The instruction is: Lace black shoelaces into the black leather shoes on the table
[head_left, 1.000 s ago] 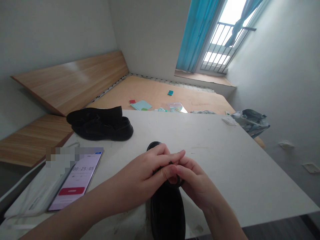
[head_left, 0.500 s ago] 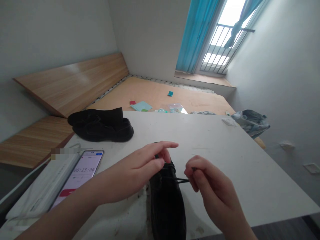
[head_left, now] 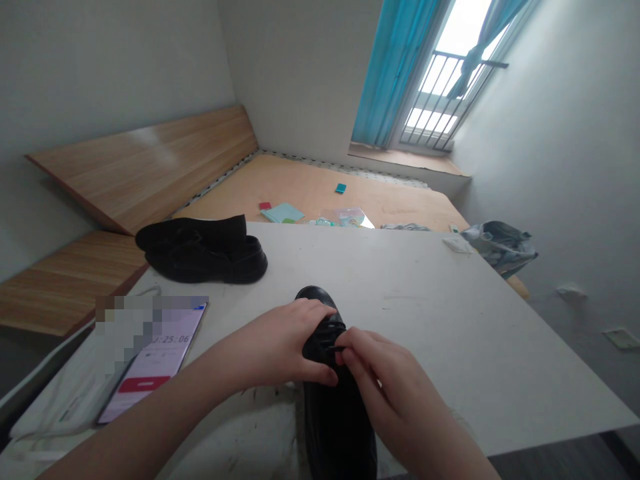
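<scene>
A black lace-up shoe (head_left: 340,427) rests on the white table in front of me, its toe pointing away. My left hand (head_left: 295,340) grips the shoe from its left side, with the fingers over the upper near the laces and the thumb closer to me. My right hand (head_left: 375,373) pinches the black shoelace (head_left: 339,348) between thumb and forefinger, close against the lacing at the shoe's right side. The lace's end is hidden by my fingers.
Another pair of black shoes (head_left: 205,257) stands at the table's (head_left: 425,300) far left. A phone with a timer (head_left: 155,373) and a white power strip lie at left. Beyond is a bed (head_left: 400,197) with small items; a bag (head_left: 503,247) hangs off the right edge.
My right hand has moved left, from holding the lace pulled out to the right to right beside the lacing. My left hand has lowered onto the shoe, uncovering its toe.
</scene>
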{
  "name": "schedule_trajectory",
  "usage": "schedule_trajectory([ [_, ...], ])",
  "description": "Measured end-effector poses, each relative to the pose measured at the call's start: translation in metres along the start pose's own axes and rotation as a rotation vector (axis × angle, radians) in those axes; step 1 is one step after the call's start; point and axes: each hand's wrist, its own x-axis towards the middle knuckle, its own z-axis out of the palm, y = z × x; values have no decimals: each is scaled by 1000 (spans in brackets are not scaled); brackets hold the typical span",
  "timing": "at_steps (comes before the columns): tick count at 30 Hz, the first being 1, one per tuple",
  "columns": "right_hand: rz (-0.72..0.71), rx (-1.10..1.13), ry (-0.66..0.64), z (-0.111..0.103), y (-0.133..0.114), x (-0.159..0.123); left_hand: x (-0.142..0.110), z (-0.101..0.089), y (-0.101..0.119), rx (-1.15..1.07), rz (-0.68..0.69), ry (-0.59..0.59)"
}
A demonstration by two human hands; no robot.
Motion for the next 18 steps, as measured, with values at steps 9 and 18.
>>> schedule_trajectory([
  [9, 47, 458, -137, -3, -6, 14, 1, -6, 0, 6, 45, -46],
  [18, 316, 884, -167, -10, 35, 72, -5, -12, -2, -4, 36, -100],
])
